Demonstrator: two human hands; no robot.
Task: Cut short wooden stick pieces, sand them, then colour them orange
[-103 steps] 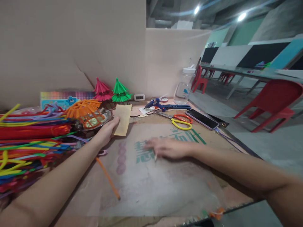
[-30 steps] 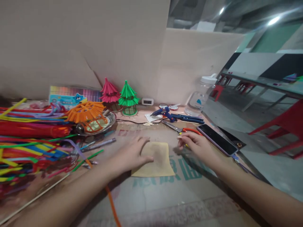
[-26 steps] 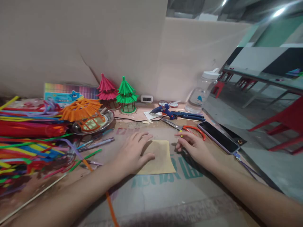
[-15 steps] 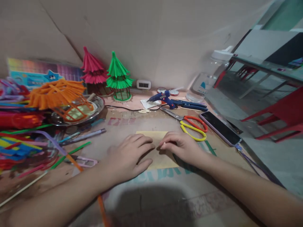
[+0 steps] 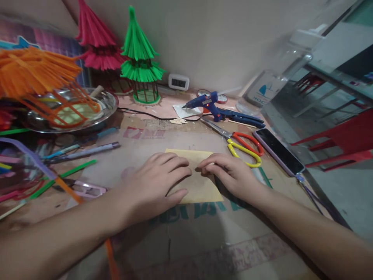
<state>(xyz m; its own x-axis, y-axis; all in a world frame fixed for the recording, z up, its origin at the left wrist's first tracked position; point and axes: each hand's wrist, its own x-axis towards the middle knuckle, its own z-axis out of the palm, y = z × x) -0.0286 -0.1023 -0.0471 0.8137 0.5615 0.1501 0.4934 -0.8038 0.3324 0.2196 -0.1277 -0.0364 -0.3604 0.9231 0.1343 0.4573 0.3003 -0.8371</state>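
A tan paper sheet (image 5: 198, 186) lies flat on the cardboard-covered table (image 5: 186, 241). My left hand (image 5: 157, 182) rests on the sheet's left half, fingers spread and flat. My right hand (image 5: 230, 175) sits at the sheet's right edge with its fingers curled and its tips pressed on the paper. Whether it holds something small is hidden. The two hands almost touch over the middle of the sheet.
Orange-and-yellow scissors (image 5: 243, 147), a blue glue gun (image 5: 208, 104) and a phone (image 5: 278, 151) lie to the right, by the table edge. Behind are green (image 5: 140, 58) and pink (image 5: 96, 42) paper trees. At left: a metal dish (image 5: 107, 109) with an orange lantern (image 5: 37, 74), pens (image 5: 87, 149).
My right hand has come left from beside the scissors onto the sheet's right edge. My left hand stays on the sheet. The view has dropped closer to the table.
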